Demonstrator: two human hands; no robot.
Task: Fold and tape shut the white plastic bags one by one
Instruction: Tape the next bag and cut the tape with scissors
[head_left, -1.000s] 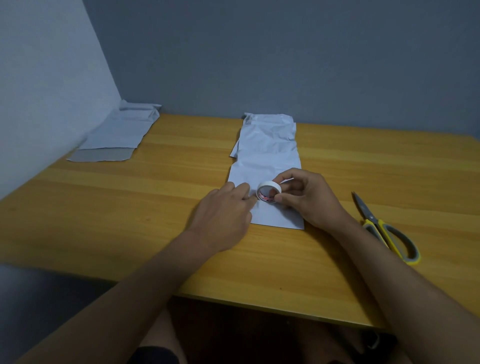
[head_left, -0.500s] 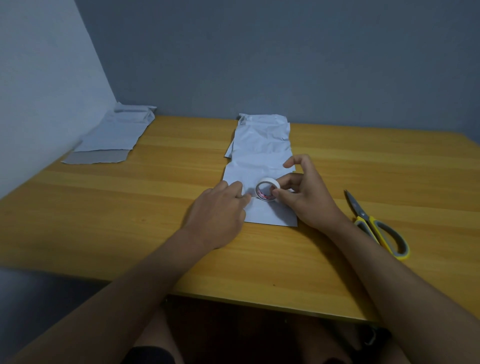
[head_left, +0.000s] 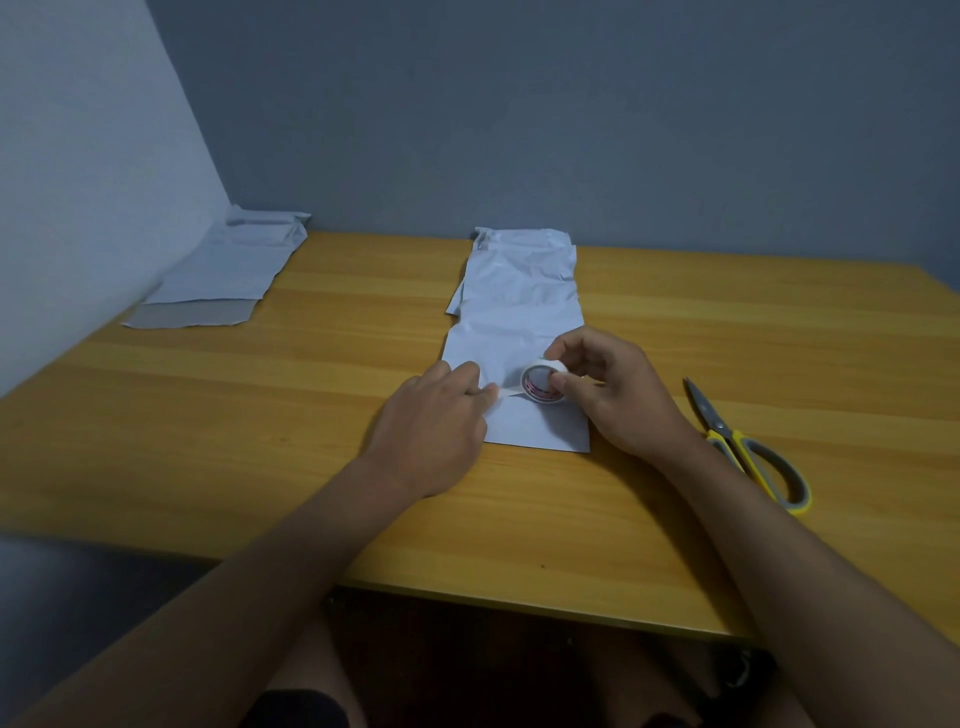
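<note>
Here, right hand (head_left: 618, 397) fingers pinching tape roll (head_left: 544, 383), left hand (head_left: 434, 423) gripping strip, over bag (head_left: 517, 332)

A short strip of tape (head_left: 503, 393) now stretches from the roll (head_left: 544, 383) to the left hand (head_left: 434, 426), whose fingertips pinch its free end; a second ago that hand lay against the roll with no strip showing. The right hand (head_left: 618, 395) has turned the roll, thumb below and fingers arched over its top. The gap between the two hands has widened slightly above the bag (head_left: 519, 312).
</note>
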